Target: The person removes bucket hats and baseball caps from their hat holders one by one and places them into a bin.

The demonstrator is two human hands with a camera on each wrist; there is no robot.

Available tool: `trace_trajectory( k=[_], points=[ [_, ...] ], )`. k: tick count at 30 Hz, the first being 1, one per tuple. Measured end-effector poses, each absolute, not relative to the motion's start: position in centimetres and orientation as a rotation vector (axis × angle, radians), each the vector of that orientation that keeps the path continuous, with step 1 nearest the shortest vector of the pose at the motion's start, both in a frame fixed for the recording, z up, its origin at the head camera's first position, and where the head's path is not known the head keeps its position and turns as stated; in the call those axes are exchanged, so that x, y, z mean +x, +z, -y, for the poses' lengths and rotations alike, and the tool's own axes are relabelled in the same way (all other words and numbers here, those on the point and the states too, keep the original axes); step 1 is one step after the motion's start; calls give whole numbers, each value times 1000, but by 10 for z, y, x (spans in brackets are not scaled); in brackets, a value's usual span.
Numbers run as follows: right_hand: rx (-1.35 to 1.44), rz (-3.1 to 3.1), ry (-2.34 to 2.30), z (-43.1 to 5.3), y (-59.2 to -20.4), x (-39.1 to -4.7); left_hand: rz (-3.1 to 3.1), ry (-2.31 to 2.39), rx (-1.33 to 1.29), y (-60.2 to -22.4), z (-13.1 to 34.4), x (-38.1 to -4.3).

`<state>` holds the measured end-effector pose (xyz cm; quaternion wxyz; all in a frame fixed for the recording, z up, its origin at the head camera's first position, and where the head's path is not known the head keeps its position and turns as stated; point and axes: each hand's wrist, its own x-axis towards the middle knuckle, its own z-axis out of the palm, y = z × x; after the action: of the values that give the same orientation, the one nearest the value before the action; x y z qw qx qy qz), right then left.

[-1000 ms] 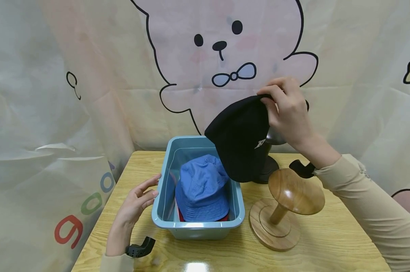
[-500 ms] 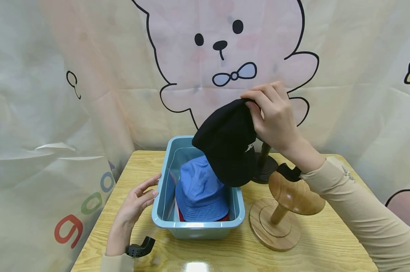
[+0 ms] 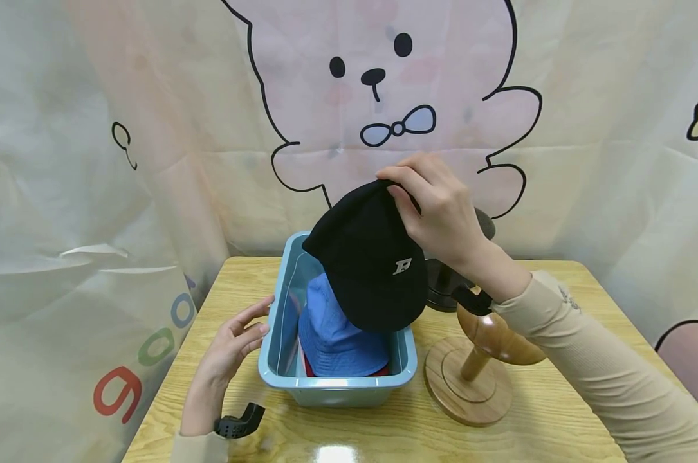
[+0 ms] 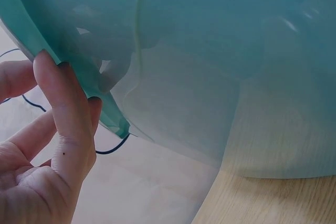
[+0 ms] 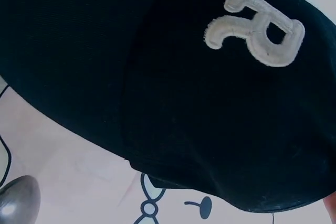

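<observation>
In the head view my right hand (image 3: 438, 209) pinches the top of a black baseball cap (image 3: 372, 270) and holds it over the basin. A white letter (image 5: 262, 27) stands out on the cap's front in the right wrist view. Below lies a blue bucket hat (image 3: 337, 337) inside the light blue plastic basin (image 3: 339, 382), partly hidden by the cap. Something red (image 3: 309, 368) shows beneath the bucket hat. My left hand (image 3: 224, 350) touches the basin's left rim with its fingers extended; the left wrist view has these fingertips against the rim (image 4: 79, 72).
A wooden hat stand (image 3: 470, 379) is right of the basin, its rounded top partly behind my right wrist. Behind it is a dark stand (image 3: 441, 292), largely hidden by the hand and cap. Both are on the wooden table (image 3: 557, 418), before a printed curtain (image 3: 169, 161).
My right hand has carried the black cap left and slightly down, from beside the dark stand to above the basin. The left hand has stayed at the rim.
</observation>
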<state>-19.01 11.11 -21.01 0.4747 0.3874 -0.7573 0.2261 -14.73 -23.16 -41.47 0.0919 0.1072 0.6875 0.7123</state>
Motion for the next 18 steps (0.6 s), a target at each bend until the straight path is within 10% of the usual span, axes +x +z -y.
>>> trace_trajectory(
  k=[18],
  points=[
    [1022, 1911, 548, -84, -215, -181, -2089, 2085, 233, -413, 230, -147]
  ],
)
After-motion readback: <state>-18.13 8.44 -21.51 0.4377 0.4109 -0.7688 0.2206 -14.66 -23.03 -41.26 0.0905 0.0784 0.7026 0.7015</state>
